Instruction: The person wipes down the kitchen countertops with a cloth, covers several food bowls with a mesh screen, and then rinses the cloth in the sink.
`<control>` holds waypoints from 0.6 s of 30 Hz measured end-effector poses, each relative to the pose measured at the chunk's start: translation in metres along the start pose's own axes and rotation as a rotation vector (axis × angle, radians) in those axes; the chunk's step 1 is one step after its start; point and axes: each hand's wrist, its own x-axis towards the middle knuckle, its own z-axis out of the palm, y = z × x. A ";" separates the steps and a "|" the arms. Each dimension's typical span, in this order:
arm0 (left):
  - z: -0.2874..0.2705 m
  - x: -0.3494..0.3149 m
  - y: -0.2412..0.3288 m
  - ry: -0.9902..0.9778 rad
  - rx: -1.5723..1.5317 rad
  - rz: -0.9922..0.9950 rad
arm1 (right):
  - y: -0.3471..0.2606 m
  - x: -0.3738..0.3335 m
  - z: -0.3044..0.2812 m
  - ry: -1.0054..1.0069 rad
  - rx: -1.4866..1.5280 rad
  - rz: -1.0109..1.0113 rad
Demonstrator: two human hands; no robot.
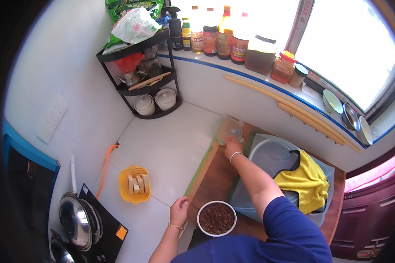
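My right hand (234, 148) reaches far forward to the near rim of a clear round bowl (224, 127), its fingers closed at that rim. The bowl stands by the far corner of a brown wooden board; a small pale bluish patch shows in it. Close to my body, my left hand (178, 211) is loosely curled over the white counter, with nothing visible in it. Right of it, a white-rimmed bowl (199, 222) holds dark brown chopped bits (217, 218). A yellow basket (124, 193) with several pale blocks (137, 183) sits on the counter further left.
A yellow cloth (303, 179) lies over a large plastic-covered basin (267, 153) to my right. Metal pans (75, 219) stand at the left. A black corner rack (138, 85) fills the far corner; several bottles (210, 33) and jars line the windowsill. Rolling pins (289, 109) lean along the wall.
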 end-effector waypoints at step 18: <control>-0.041 -0.020 0.057 -0.107 -0.753 -0.149 | -0.127 -0.174 -0.160 -0.311 1.281 -0.143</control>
